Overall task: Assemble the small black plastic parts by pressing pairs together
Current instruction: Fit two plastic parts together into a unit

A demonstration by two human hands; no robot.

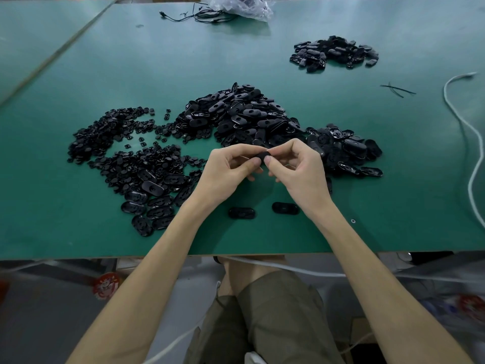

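- One black part (262,155) is in hand, held just above the table (157,61), in front of the centre heap.
- Left hand (231,166): thumb and forefinger pinch the part's left end, grip clamped on it, other fingers curled under.
- Right hand (296,166): same on the right end, grip clamped on it.
- Thumb tips are nearly touching. Both forearms come in over the near edge.
- Two loose oval pieces lie on the table near the wrists: (241,213) and (285,208), apart.
- Four heaps, pieces too many to count: round-piece heap (105,132) left, oval-shell heap (236,111) centre, right heap (346,151), far heap (333,52).
- One white cable (469,143) at the right, one clear bag (244,6) at the far edge.
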